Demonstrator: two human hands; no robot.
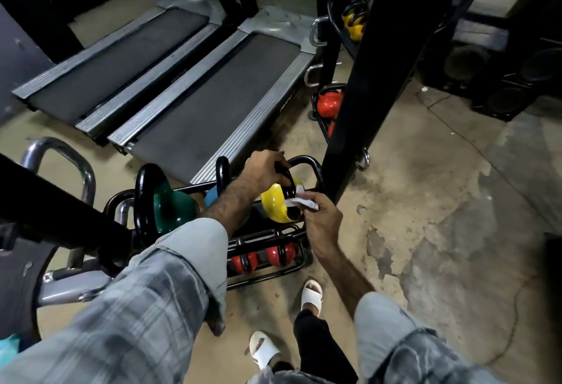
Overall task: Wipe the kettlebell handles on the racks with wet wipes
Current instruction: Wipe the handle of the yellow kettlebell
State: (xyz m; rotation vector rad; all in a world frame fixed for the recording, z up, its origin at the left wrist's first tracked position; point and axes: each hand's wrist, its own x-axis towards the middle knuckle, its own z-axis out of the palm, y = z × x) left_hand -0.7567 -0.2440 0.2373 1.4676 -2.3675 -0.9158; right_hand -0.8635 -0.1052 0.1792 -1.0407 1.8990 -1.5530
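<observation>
A yellow kettlebell [275,202] with a black handle sits at the right end of the rack's upper shelf [267,233]. My left hand [264,170] grips the top of its handle. My right hand [322,216] pinches a crumpled white wet wipe [299,201] and holds it against the handle's right side. A green kettlebell [171,208] and a blue one [211,196], mostly hidden by my left forearm, stand to the left on the same shelf. Red kettlebells [275,254] sit on the lower shelf.
Two treadmills [213,100] lie on the floor beyond the rack. A black upright post [362,85] rises just right of the rack, with a mirror reflecting yellow and red kettlebells behind it. Chrome bars [76,167] stand at left. Speakers [498,79] sit at far right. Bare concrete floor lies right.
</observation>
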